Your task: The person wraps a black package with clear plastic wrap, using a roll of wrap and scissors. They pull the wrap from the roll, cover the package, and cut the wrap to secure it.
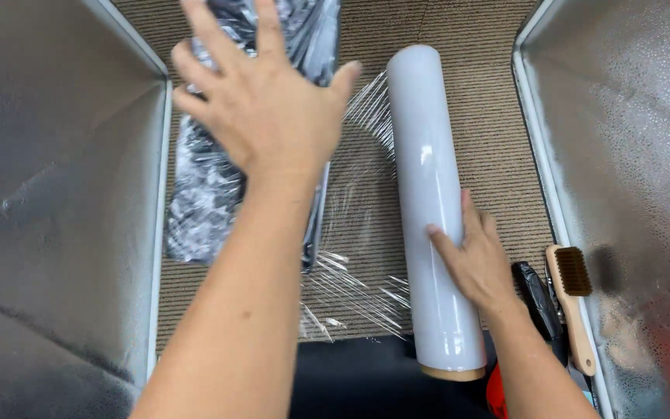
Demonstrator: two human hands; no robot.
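My left hand (261, 97) hovers with fingers spread over a dark bundle (203, 194) wrapped in clear film, lying on the ribbed carpet. My right hand (474, 260) rests on the side of a long roll of stretch film (428, 194), fingers pressed on its grey surface. A sheet of clear film (358, 233) runs from the roll across the carpet to the bundle.
Silver foil-lined walls stand on the left (56, 194) and right (630, 155). A wooden-handled wire brush (571, 299) and a black object (537, 295) lie by the right wall. A dark surface (358, 380) and something red (496, 396) sit at the near edge.
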